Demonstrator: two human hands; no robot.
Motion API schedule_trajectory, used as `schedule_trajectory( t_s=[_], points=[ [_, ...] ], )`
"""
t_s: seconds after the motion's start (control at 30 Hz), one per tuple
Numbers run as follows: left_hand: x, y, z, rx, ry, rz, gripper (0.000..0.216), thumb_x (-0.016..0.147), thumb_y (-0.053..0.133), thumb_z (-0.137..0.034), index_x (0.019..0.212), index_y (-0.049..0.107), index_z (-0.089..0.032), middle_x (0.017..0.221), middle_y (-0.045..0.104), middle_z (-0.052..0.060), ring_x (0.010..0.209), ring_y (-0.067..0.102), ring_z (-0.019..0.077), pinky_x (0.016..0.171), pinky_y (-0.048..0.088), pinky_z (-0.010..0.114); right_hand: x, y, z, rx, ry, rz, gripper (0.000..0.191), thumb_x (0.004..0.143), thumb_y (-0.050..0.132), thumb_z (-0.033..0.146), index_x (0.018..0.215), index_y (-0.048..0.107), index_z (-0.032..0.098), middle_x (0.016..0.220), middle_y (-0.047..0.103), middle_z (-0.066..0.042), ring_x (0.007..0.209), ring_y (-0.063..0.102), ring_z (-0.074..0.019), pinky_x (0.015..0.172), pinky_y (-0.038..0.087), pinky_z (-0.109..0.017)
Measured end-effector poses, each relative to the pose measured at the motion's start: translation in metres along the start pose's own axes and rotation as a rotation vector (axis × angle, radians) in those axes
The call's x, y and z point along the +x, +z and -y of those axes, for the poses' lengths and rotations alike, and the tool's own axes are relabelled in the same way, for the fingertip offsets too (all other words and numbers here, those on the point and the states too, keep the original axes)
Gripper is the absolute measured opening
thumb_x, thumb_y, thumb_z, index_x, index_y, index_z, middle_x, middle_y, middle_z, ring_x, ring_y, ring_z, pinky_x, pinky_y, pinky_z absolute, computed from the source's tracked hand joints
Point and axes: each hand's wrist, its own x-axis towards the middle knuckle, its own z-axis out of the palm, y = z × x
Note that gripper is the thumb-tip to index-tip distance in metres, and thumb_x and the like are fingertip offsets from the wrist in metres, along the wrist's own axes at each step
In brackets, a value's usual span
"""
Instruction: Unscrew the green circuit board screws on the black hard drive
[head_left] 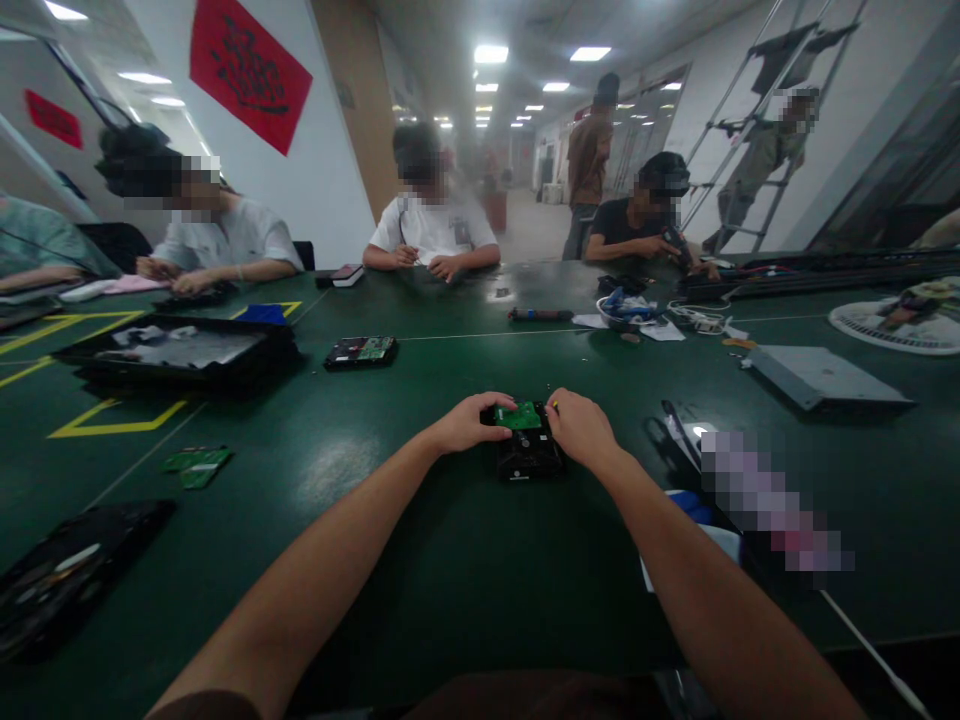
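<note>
A black hard drive with a green circuit board on its upper side lies on the green table in front of me. My left hand grips the drive's left side, its thumb near the board and its fingers at the far corner. At the drive's right edge, my right hand is closed in a pinch. A tiny yellow spot shows at those fingertips; what they hold is mostly hidden.
Another hard drive, a black tray and loose green boards lie to the left. On the right are a metal box, a bowl and a phone-like device. Several people sit across the table.
</note>
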Motion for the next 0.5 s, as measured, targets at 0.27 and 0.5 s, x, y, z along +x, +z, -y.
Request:
schedule_trajectory(
  t_s=[0.27, 0.5],
  points=[
    [0.0004, 0.0003, -0.0004, 0.016, -0.030, 0.010, 0.052, 0.079, 0.082, -0.027, 0.129, 0.068, -0.025, 0.146, 0.060, 0.009, 0.132, 0.058, 0.0268, 0.116, 0.040, 0.048, -0.0031, -0.0021, 0.0034, 0.006, 0.038, 0.073, 0.024, 0.104, 0.047, 0.032, 0.111, 0.064, 0.017, 0.107, 0.075, -0.014, 0.095, 0.072, -0.0282, 0.078, 0.047, -0.034],
    [0.0001, 0.0013, -0.0064, 0.045, -0.041, -0.002, 0.050, 0.080, 0.081, -0.025, 0.128, 0.068, -0.024, 0.140, 0.063, 0.008, 0.128, 0.060, 0.0259, 0.113, 0.042, 0.046, 0.0010, 0.0032, 0.0012, 0.008, 0.032, 0.052, 0.023, 0.104, 0.048, 0.033, 0.112, 0.063, 0.019, 0.102, 0.075, -0.013, 0.095, 0.072, -0.0278, 0.078, 0.047, -0.034]
  ],
)
